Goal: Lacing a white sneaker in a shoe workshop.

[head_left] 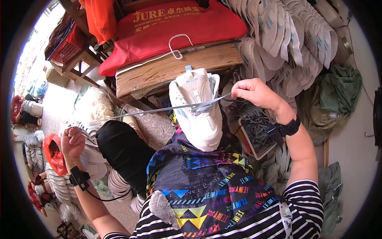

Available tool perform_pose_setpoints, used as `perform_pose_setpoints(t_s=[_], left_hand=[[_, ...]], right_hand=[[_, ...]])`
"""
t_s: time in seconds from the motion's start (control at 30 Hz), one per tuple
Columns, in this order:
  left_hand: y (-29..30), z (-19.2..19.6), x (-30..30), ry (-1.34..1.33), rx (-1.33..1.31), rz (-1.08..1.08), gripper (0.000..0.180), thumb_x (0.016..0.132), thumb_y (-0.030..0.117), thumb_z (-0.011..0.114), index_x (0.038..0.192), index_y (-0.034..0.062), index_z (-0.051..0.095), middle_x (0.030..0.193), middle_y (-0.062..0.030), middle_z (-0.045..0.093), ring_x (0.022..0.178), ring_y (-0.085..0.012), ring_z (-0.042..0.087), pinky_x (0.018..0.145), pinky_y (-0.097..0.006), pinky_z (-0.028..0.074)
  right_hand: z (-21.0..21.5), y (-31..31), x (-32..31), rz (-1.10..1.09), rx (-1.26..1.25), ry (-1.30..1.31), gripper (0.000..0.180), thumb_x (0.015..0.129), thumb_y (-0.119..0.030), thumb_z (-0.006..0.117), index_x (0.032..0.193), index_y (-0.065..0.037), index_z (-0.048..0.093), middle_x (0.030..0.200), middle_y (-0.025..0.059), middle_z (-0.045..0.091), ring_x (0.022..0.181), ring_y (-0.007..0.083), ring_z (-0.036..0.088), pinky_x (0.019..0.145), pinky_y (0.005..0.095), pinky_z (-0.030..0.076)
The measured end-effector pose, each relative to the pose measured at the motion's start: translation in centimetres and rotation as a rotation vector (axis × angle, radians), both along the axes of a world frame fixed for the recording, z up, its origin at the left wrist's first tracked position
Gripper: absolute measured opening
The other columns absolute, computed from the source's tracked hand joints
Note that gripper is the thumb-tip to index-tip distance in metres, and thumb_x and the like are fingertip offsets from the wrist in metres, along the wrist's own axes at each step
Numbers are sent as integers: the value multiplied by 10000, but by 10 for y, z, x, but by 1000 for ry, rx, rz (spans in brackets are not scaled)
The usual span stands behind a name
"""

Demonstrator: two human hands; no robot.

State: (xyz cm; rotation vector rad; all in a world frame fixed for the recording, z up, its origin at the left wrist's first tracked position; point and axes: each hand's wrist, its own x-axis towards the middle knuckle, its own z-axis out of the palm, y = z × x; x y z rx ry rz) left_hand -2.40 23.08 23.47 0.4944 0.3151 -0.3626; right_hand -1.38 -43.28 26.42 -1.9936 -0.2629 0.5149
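Note:
A flat grey shoelace (159, 109) is drawn nearly straight between my two hands. It passes across the front of a white sneaker (205, 131), which rests toe toward me on the patterned dark apron (211, 179) over my lap. My left hand (73, 142), out at the left, pinches one end. Up beyond the shoe's right side, my right hand (254, 92) grips the other end between thumb and fingers. The lace seems to run through or over the sneaker's lacing area; which of these I cannot tell.
A white cord (175, 51) lies on a wooden bench (187, 65) with a red cloth (179, 30) behind. Grey laces (258, 127) fill a tray at right. Stacked white shoe uppers (274, 32), a green bag (338, 91) and an orange-red bag (54, 153) stand around me.

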Motion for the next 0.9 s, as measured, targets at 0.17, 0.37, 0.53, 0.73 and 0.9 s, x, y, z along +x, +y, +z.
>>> perform_pose_setpoints(t_s=[0.17,0.37,0.53,0.73,0.9], left_hand=[[11,-20,3,137,-89,185,283,992,147,436,1160,-17,594,1002,-130,663,597,-100,481,518,-235,363],[23,-35,13,276,-66,335,307,973,125,467,1228,20,603,1298,-181,530,824,-172,579,641,-246,453],[36,-36,15,242,41,462,329,956,107,473,1248,41,608,1189,-168,584,927,-227,601,688,-280,462],[98,-55,8,166,-386,423,410,913,2,404,1297,-37,543,1089,-147,662,803,-172,591,620,-282,406],[148,-73,3,287,-65,756,407,946,127,350,1217,10,629,1191,-129,673,708,-123,510,576,-278,324]], right_hand=[[-27,-38,-12,-89,-527,-649,103,869,-171,650,906,-84,692,858,80,575,837,288,607,727,358,498],[-48,-87,-18,-722,-16,181,175,971,-209,546,978,-47,611,925,126,697,748,222,685,648,317,532],[-67,-160,-21,-1081,921,6,176,972,-85,488,1053,53,563,1026,166,674,924,222,667,755,290,557],[-60,-331,-56,-1376,1106,121,247,854,58,439,1062,29,570,644,16,460,506,125,417,524,248,401],[-35,-358,-79,-1617,961,-118,75,889,11,466,932,-12,523,590,-16,370,435,100,322,408,220,270]])
